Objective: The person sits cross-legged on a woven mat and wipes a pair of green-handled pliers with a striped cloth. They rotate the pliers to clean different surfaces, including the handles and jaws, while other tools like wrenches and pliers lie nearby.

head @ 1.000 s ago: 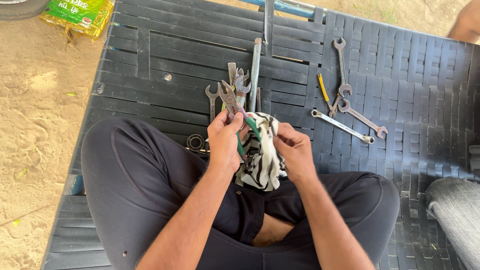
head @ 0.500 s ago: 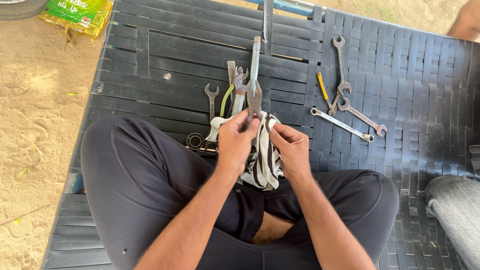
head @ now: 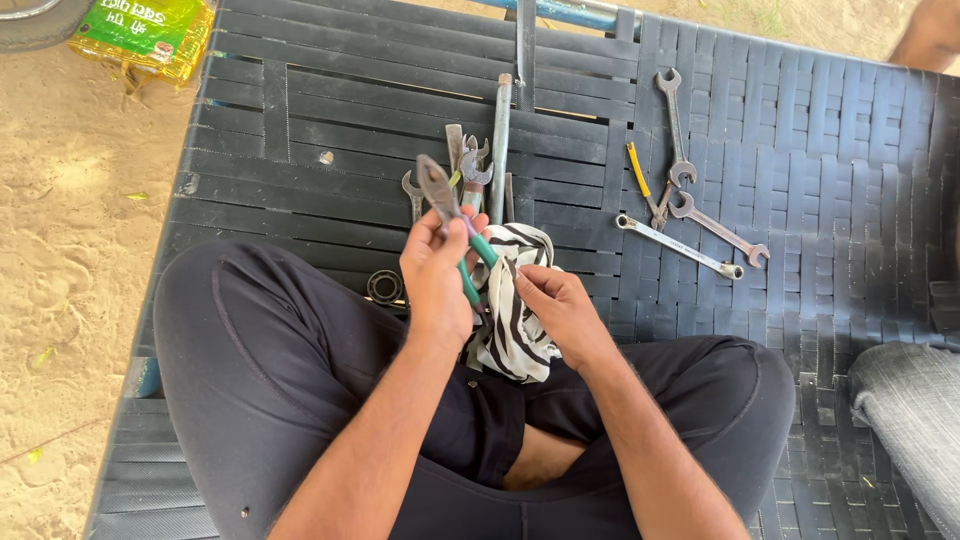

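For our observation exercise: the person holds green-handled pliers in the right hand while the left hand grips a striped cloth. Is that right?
Not quite: the hands are swapped. The head view shows the pliers in the left hand, while the right hand grips the striped cloth.

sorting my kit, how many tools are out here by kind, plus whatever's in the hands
Pliers: 2, green-handled in the left hand, yellow-handled pliers on the mat
Wrenches clear on the right: 3, upper wrench, long wrench, angled wrench
Striped cloth: 1, held by the right hand
Long metal bar: 1
Total: 7, not counting the overlapping tool pile behind the hands
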